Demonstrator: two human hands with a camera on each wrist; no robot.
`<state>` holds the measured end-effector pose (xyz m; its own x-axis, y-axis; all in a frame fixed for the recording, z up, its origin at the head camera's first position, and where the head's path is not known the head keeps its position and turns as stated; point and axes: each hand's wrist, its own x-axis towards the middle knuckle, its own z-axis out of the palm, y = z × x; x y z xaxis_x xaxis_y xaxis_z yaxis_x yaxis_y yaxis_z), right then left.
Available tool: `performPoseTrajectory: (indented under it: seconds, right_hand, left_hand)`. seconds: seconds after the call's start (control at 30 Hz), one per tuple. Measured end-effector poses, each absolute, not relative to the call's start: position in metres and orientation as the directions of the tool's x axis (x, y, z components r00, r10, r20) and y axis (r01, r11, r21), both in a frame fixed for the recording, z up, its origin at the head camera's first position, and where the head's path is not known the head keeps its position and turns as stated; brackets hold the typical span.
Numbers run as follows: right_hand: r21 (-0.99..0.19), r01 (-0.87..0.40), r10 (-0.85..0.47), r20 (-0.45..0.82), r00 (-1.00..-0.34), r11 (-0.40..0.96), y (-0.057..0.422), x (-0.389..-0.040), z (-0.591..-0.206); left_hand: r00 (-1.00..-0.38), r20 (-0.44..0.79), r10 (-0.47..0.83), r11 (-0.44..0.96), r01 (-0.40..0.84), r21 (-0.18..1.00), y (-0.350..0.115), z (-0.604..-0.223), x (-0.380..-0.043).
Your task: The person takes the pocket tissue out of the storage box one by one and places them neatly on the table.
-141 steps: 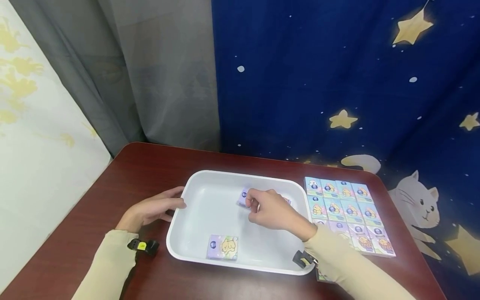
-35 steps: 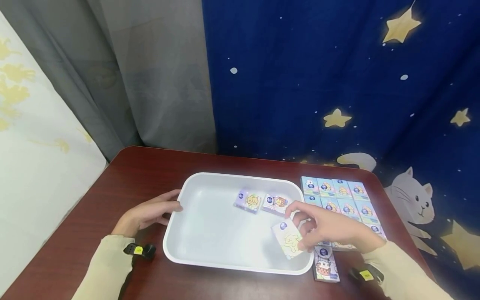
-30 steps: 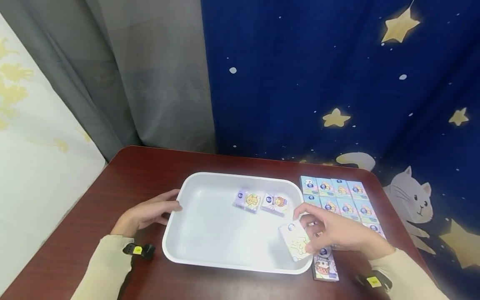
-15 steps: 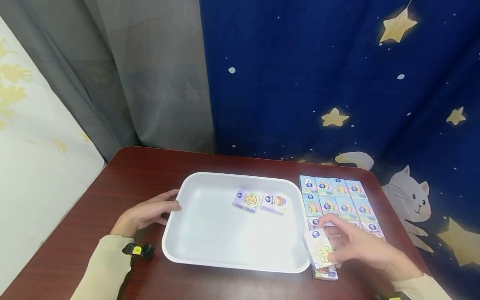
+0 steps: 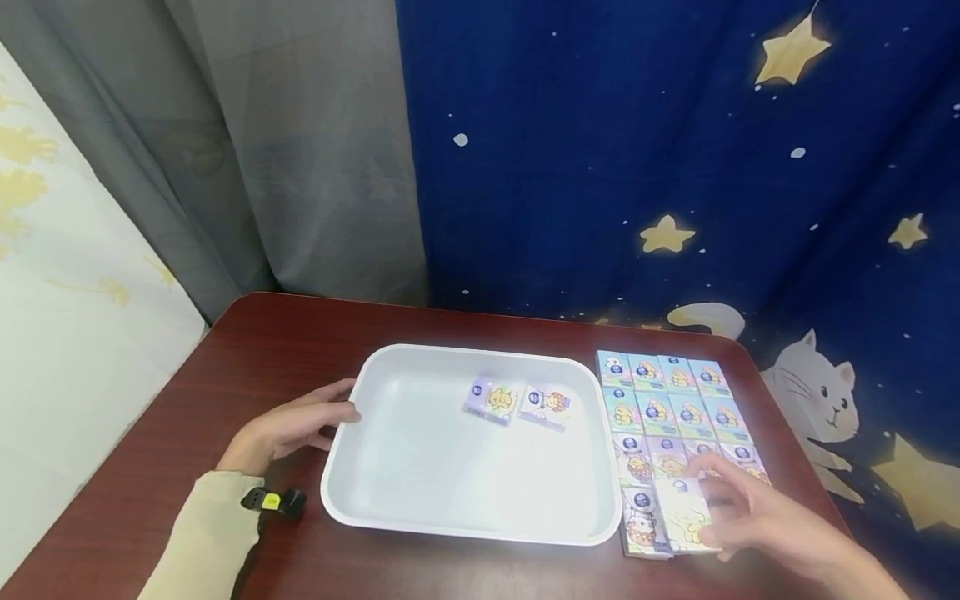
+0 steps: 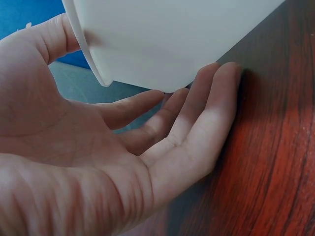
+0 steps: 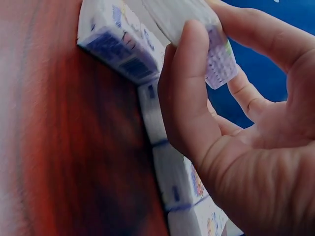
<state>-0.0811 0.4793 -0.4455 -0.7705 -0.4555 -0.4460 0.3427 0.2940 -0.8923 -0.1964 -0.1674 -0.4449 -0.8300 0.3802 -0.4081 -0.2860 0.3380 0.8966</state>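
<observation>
In the head view, my left hand (image 5: 296,427) holds the left end of a white plastic tray (image 5: 465,533). The left wrist view has the thumb over the tray rim (image 6: 84,54) and fingertips against the outer wall. My right hand (image 5: 761,517) pinches a pale tissue pack (image 5: 682,521) between thumb and fingers; the right wrist view shows the pack's purple end (image 7: 221,61). It is at the front of the pack rows, right beside a purple balloon-print pack (image 5: 641,525). Two more packs, a purple bear one (image 5: 491,402) and a balloon-print one (image 5: 546,407), lie inside the tray.
Right of the tray, blue packs (image 5: 654,410) and purple packs (image 5: 667,458) lie in tight rows on the dark red table (image 5: 300,333). A grey curtain (image 5: 322,167) and a blue star-print curtain (image 5: 540,208) hang behind the table.
My right hand has lifted a pack from the tray's near side and carried it right, over the rim, to the front of the rows. The left hand has stayed at the tray.
</observation>
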Motion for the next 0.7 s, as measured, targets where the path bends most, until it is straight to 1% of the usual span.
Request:
performPoseTrajectory:
  seconds: [0.07, 0.2, 0.33, 0.47, 0.63, 0.7]
  right_hand:
    - [-0.884, 0.359, -0.433, -0.461, -0.774, 0.3, 0.484, -0.077, -0.448]
    - [-0.854, 0.432, -0.393, -0.518, -0.76, 0.289, 0.491, -0.07, -0.453]
    - [-0.838, 0.475, -0.372, -0.544, -0.752, 0.267, 0.496, -0.064, -0.457]
    - [-0.865, 0.436, -0.403, -0.501, -0.766, 0.247, 0.497, -0.061, -0.46]
    - [-0.917, 0.314, -0.485, -0.396, -0.78, 0.245, 0.492, -0.059, -0.465]
    - [-0.926, 0.273, -0.492, -0.371, -0.788, 0.261, 0.49, -0.058, -0.465]
  left_hand:
    - [-0.83, -0.407, 0.382, 0.336, -0.286, 0.898, -0.168, -0.445, -0.196]
    - [-0.83, -0.406, 0.383, 0.335, -0.285, 0.898, -0.168, -0.445, -0.196]
    - [-0.83, -0.404, 0.383, 0.335, -0.283, 0.899, -0.169, -0.445, -0.197]
    - [-0.83, -0.404, 0.384, 0.337, -0.281, 0.899, -0.169, -0.446, -0.197]
    - [-0.829, -0.406, 0.384, 0.338, -0.283, 0.898, -0.169, -0.445, -0.197]
    - [-0.828, -0.407, 0.384, 0.337, -0.285, 0.897, -0.169, -0.445, -0.197]
